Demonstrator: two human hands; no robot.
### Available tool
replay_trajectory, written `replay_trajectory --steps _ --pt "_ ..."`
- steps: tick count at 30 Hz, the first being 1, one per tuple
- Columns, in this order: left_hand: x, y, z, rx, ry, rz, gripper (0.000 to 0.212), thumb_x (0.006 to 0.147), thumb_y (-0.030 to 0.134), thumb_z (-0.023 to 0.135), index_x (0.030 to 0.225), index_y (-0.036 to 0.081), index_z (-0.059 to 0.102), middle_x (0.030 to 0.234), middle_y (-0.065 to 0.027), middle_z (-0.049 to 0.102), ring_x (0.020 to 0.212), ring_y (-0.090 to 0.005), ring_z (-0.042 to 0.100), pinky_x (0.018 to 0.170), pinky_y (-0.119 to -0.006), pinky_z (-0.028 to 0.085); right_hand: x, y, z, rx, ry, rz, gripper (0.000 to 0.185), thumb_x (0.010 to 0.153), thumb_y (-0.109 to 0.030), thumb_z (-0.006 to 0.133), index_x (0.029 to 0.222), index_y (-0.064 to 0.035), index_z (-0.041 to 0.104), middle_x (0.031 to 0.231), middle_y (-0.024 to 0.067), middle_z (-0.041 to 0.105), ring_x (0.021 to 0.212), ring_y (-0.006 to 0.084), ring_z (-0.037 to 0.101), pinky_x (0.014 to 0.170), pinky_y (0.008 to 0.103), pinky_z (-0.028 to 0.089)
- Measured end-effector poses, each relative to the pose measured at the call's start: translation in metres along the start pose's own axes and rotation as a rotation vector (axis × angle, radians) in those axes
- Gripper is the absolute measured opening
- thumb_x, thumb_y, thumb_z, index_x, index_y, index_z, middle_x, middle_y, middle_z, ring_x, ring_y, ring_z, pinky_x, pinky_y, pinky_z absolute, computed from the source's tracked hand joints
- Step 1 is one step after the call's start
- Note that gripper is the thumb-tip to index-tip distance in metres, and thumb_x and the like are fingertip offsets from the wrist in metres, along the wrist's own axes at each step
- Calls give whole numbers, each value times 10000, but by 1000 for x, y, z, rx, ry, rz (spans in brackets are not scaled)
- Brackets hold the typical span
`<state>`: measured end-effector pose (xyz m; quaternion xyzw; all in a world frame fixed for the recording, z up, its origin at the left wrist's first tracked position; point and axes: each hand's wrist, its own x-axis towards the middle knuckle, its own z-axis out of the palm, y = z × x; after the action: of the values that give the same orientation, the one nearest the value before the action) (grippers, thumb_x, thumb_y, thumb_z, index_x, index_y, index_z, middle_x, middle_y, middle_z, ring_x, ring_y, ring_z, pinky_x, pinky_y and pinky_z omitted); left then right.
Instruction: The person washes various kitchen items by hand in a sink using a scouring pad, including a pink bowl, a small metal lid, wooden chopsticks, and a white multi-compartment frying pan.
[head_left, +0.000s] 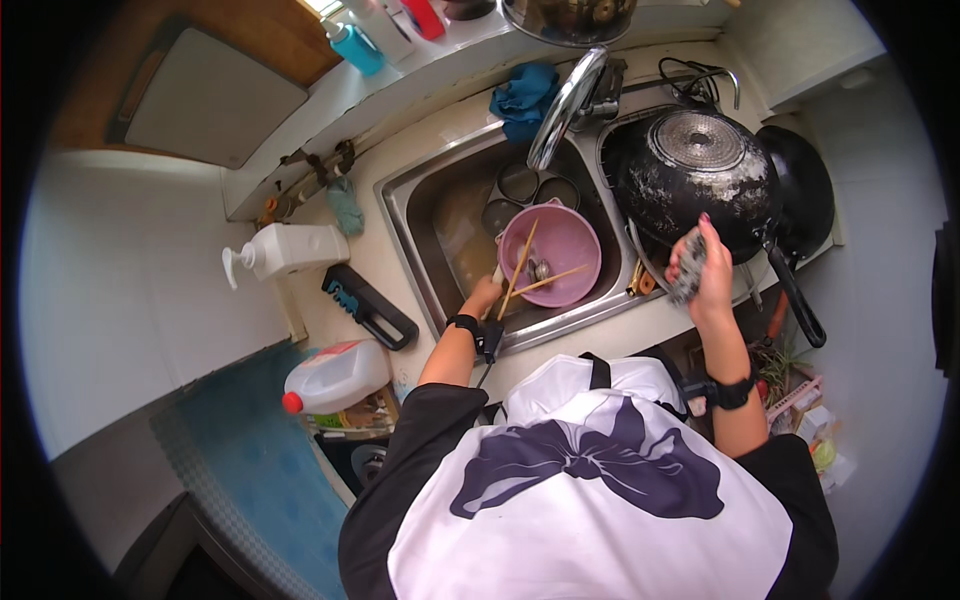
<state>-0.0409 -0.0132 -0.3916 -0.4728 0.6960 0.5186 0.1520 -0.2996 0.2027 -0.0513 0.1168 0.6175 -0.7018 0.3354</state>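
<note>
My right hand (709, 270) holds a grey scouring pad (688, 271), raised just in front of an upturned black wok (697, 176) with a worn, scuffed bottom. My left hand (484, 296) is closed around a pale handle-like piece at the near left side of a pink plastic basin (585, 251); what it belongs to is not clear. The basin stands in a stainless steel sink (420, 217). Wooden chopsticks (523, 259) and a small metal utensil (540, 270) lie in it. Behind the basin, a pan with several round cups (519, 182) sits in murky water.
A chrome faucet (566, 109) arches over the sink, beside a blue cloth (525, 94). To the left are a white pump bottle (300, 251), a black knife sharpener-like tool (369, 306) and a plastic jug (341, 375). Another black pan (806, 191) rests behind the wok.
</note>
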Motion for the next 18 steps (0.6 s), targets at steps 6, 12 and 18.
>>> replay_trajectory --steps 6,12,18 --pt "9 -1 -7 -304 -305 -95 212 737 169 595 785 -37 609 643 -89 586 564 -182 555 529 -320 428 -15 -14 -34 -17 45 -34 396 882 -417 485 685 -75 452 554 64 491 428 146 461 420 269 395" --pt "-37 43 -50 -416 -404 -107 213 785 194 581 690 7 543 503 -45 477 372 -141 431 343 -280 327 -18 -20 -45 37 86 -88 382 904 -396 444 686 -82 437 569 65 482 461 151 463 444 272 397" --pt "-65 62 -68 -217 -186 -125 228 779 179 594 643 8 528 481 -37 466 350 -142 432 332 -287 330 -17 -18 -45 131 -44 -75 383 918 -388 408 682 -87 433 575 57 469 475 148 447 463 273 398"
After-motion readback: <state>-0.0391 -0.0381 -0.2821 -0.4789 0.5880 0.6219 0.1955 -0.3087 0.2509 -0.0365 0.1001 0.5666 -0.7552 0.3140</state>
